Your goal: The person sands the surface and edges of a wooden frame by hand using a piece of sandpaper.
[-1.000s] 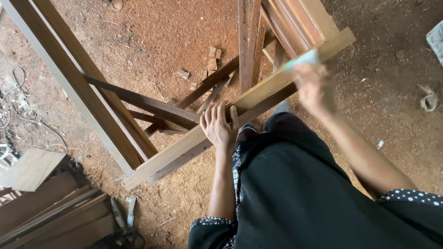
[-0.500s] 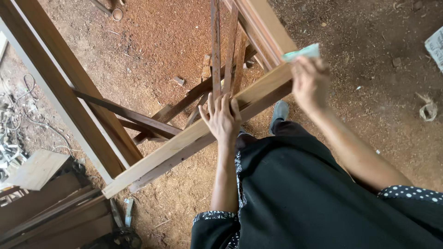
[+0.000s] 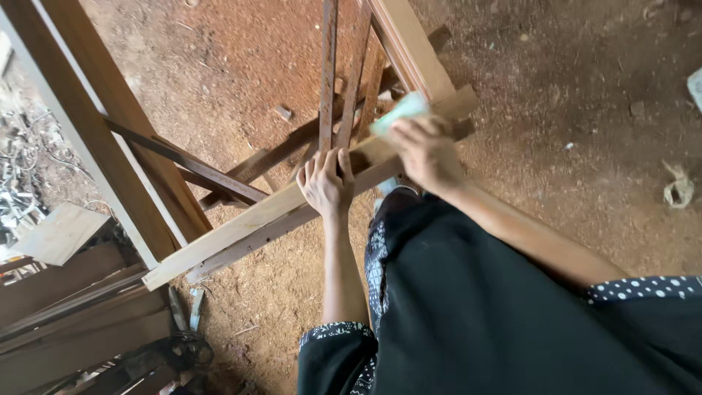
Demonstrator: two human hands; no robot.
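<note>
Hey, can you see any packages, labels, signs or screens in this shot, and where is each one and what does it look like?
No packages, labels, signs or screens can be made out.
Nearest candidate: a pale object cut off at the right edge on the dirt floor, too little in view to tell what it is.
Also unlabelled: a pale green pad under the right hand on the light wooden plank, blurred; the left hand rests on the same plank.

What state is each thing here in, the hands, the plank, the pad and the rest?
Left hand: flat on the plank, fingers spread.
Right hand: blurred, pressing a pale green pad against the plank.
Plank: pale wood, lying slanted across the frame.
Pad: partly under the right hand's fingers.
Frame: dark wood, slats crossing under the plank.
Ground: reddish, covered in sawdust.
</note>
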